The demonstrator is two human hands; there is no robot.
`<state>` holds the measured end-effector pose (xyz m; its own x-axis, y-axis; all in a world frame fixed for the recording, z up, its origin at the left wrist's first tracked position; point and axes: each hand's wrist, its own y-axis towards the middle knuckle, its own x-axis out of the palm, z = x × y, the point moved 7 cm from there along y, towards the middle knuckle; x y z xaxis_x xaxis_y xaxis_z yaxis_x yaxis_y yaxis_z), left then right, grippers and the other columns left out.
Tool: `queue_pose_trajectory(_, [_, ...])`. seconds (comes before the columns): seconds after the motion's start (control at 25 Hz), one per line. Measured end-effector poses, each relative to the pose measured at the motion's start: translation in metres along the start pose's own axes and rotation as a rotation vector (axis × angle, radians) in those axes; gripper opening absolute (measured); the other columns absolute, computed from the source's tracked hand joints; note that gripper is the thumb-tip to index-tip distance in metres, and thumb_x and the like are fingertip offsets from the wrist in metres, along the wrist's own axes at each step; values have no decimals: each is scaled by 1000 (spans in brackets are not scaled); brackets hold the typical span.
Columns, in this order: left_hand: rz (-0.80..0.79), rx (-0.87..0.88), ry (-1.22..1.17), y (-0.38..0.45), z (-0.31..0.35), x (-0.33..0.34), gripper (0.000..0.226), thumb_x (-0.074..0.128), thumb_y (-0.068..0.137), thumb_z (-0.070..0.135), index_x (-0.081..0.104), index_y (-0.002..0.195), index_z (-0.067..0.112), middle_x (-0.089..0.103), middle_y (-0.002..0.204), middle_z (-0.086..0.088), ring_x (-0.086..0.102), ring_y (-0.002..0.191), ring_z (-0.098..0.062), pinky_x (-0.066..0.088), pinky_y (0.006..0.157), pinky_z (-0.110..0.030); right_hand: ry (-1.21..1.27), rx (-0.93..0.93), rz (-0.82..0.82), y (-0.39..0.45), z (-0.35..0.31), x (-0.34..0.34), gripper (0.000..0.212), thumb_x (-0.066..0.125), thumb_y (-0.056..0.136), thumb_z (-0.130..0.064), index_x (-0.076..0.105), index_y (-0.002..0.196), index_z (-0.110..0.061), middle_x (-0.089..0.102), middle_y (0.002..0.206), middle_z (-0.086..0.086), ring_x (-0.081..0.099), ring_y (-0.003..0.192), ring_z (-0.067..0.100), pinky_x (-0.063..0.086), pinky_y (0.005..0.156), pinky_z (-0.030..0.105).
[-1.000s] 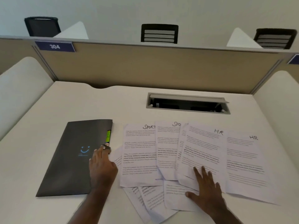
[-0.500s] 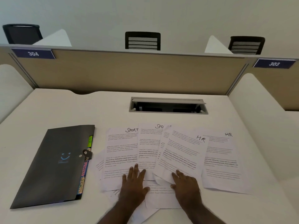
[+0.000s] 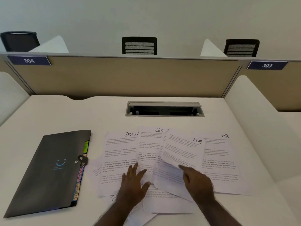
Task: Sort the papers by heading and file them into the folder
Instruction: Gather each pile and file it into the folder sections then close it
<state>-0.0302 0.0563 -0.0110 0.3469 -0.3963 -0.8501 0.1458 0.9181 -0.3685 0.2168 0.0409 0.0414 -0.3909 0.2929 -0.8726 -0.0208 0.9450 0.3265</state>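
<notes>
Papers (image 3: 171,160) headed SPORTS and HR fan overlapping across the desk (image 3: 48,115), right of the closed dark folder (image 3: 48,172). Left hand (image 3: 133,181) presses flat, fingers spread; right hand (image 3: 197,181) lifts a curling HR sheet (image 3: 182,149), grip hidden. Lower sheets' headings are covered.

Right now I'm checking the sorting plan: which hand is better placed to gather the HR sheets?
Probably the right hand: its fingers already rest on the tilted HR sheet, beside the second HR sheet. The left hand lies on the SPORTS sheets.
</notes>
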Motion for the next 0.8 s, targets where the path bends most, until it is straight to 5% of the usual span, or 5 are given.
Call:
queue_pose_trajectory(0.2, [271,-50,-536,-1,12,-54,49,46,95,54,57,135,27,46,151,-1,40,141,-23,37,113,-44,97,-168,100,8,-45,-48,33,55,87,-21,69,117,-24,70,115,-12,68,95,2,55,82,20])
queue_pose_trajectory(0.32, [-32,-249,-1278,3,13,-56,44,42,98,52,68,118,22,74,114,-8,70,103,-30,59,81,-45,109,-397,12,-13,-85,-37,32,46,96,-23,68,119,-26,66,124,-12,65,104,4,51,93,24])
queue_pose_trajectory(0.44, [-150,-298,-1367,5,-4,-58,26,55,97,10,63,122,11,72,115,-17,70,102,-39,52,92,-61,149,-467,-143,-32,-102,-12,34,40,99,-36,66,121,-31,62,128,-16,63,108,2,51,93,23])
queue_pose_trajectory(0.6, [-58,-343,-1380,-4,-46,-59,34,54,93,-5,61,121,13,73,112,-15,72,96,-37,58,81,-56,224,-188,-268,-32,-64,14,49,42,95,-55,40,142,-40,34,151,-21,34,137,-4,29,112,21])
queue_pose_trajectory(0.8, [7,-413,-1566,-23,-94,-59,34,52,93,-3,59,123,12,70,116,-23,65,104,-49,49,91,-66,-145,171,-606,-33,22,56,91,41,83,-69,-13,148,-35,-26,156,0,-18,147,24,-4,117,41])
